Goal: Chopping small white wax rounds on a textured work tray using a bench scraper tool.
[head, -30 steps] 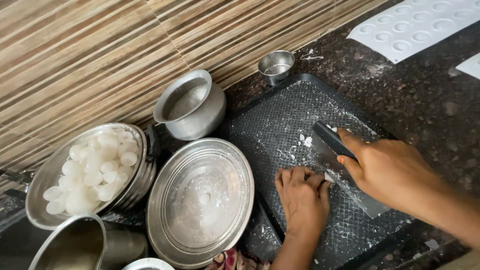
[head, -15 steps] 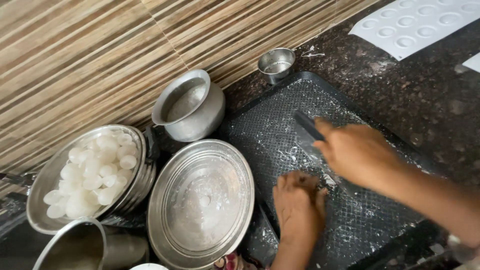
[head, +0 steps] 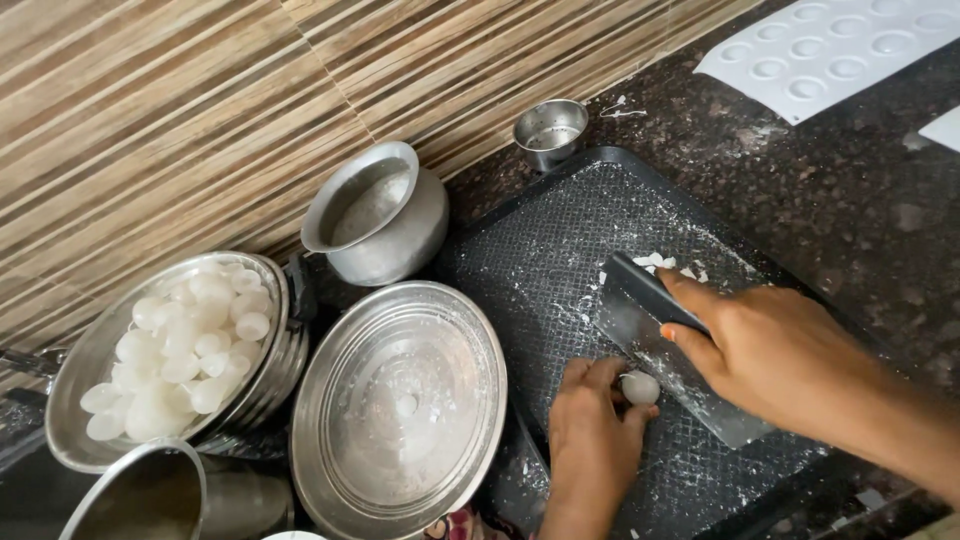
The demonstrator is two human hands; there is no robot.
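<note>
My right hand (head: 775,350) grips a flat metal scraper (head: 655,345) by its dark handle, the blade resting on a black textured board (head: 560,250) dusted with white flour. My left hand (head: 590,440) rests on the board just left of the blade, fingers curled around a small white dough ball (head: 640,387). A few white dough scraps (head: 660,262) lie beyond the scraper's handle.
A steel plate (head: 400,410) lies left of the board. A steel bowl (head: 170,350) of white dough balls sits at far left, a round steel pot (head: 380,215) behind, a small steel cup (head: 550,130) by the wall, a white moulded tray (head: 830,50) at top right.
My right hand swept the scraper across the board and back toward the middle. My left hand lifted from flat on the board and now holds a dough ball.
</note>
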